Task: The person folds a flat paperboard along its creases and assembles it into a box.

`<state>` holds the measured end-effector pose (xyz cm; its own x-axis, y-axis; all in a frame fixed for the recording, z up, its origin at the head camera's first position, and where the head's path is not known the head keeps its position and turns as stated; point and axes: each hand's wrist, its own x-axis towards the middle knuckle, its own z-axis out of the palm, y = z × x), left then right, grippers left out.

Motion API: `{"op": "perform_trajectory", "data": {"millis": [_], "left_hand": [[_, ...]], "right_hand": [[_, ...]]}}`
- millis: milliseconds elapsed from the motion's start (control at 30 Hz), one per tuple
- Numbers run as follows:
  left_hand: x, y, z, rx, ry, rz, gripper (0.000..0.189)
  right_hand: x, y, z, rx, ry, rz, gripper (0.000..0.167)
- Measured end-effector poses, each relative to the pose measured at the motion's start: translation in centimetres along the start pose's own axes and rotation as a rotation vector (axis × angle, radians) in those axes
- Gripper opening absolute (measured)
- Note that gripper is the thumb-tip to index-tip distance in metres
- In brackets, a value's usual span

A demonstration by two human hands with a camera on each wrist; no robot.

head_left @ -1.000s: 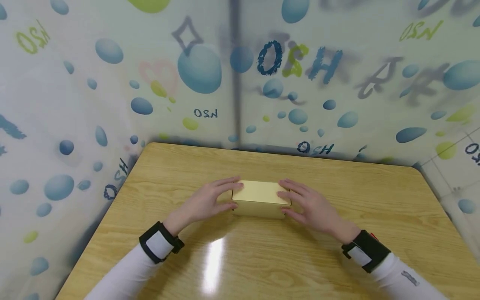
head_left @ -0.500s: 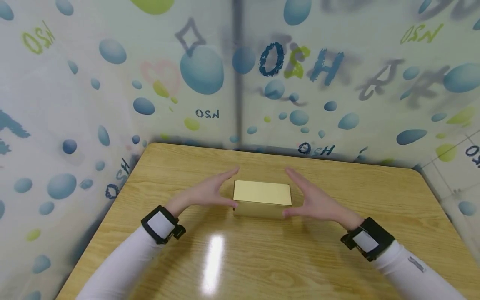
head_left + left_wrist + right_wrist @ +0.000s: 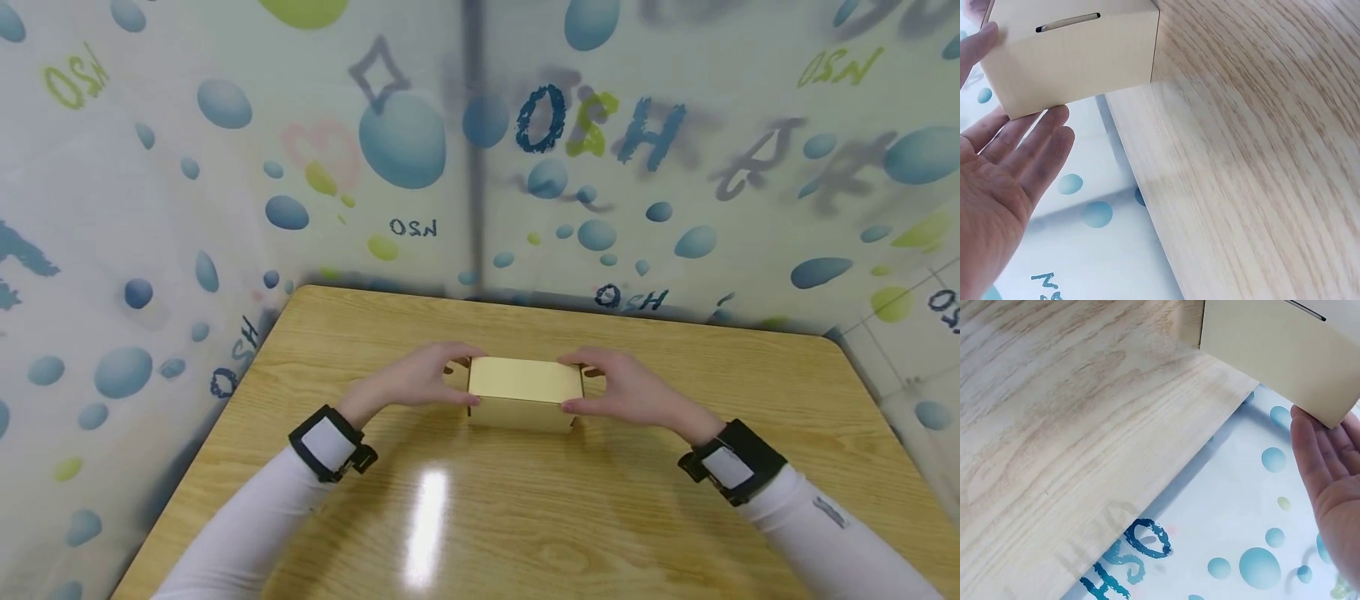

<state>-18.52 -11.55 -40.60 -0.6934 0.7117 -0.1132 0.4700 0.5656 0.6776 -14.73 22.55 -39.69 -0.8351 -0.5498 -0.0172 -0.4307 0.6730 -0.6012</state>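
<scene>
A pale yellow cardboard box (image 3: 525, 380) with its lid down sits on the wooden table, long side towards me. My left hand (image 3: 423, 375) holds its left end, thumb on the front face and fingers round the back edge. At the other end my right hand (image 3: 630, 387) grips it the same way. The left wrist view shows the box's end panel (image 3: 1085, 62) with a narrow slot near the top and my left fingers (image 3: 1047, 144) at its far edge. In the right wrist view, my right fingers (image 3: 1313, 447) touch a lower corner of the box.
The wooden table (image 3: 525, 517) has a bright glare streak in front of the box. A wall covering (image 3: 315, 108) with blue drops and lettering stands behind the table and along its left. Each wrist wears a black strap (image 3: 330, 444) with a small camera.
Half a second ago both hands were spread wide, fingers off the back of the box with thumbs at its front. Now the fingers have closed in on its back edge. The box has hardly moved.
</scene>
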Motion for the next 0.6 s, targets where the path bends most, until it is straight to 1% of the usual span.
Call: {"op": "perform_trajectory", "data": {"millis": [100, 200, 267, 367, 433, 500, 600], "left_hand": [[0.3, 0.2, 0.0, 0.036, 0.022, 0.008, 0.071], [0.4, 0.3, 0.1, 0.092, 0.064, 0.021, 0.070], [0.5, 0.4, 0.2, 0.149, 0.100, 0.031, 0.071], [0.4, 0.7, 0.7, 0.269, 0.154, 0.057, 0.072], [0.3, 0.8, 1.2, 0.339, 0.183, 0.078, 0.072], [0.3, 0.8, 1.6, 0.394, 0.208, 0.098, 0.072], [0.2, 0.6, 2.1, 0.413, 0.236, 0.114, 0.069]], "right_hand": [[0.0, -0.3, -0.3, -0.038, 0.014, -0.009, 0.059], [0.0, -0.6, -0.2, -0.100, 0.040, -0.008, 0.061], [-0.1, -0.9, 0.1, -0.183, 0.073, -0.022, 0.064], [-0.5, -1.1, 0.9, -0.347, 0.143, -0.085, 0.068], [-0.8, -1.2, 1.6, -0.437, 0.195, -0.124, 0.071], [-1.0, -1.2, 2.1, -0.479, 0.232, -0.149, 0.071], [-1.1, -1.1, 2.5, -0.486, 0.258, -0.155, 0.070]]}}
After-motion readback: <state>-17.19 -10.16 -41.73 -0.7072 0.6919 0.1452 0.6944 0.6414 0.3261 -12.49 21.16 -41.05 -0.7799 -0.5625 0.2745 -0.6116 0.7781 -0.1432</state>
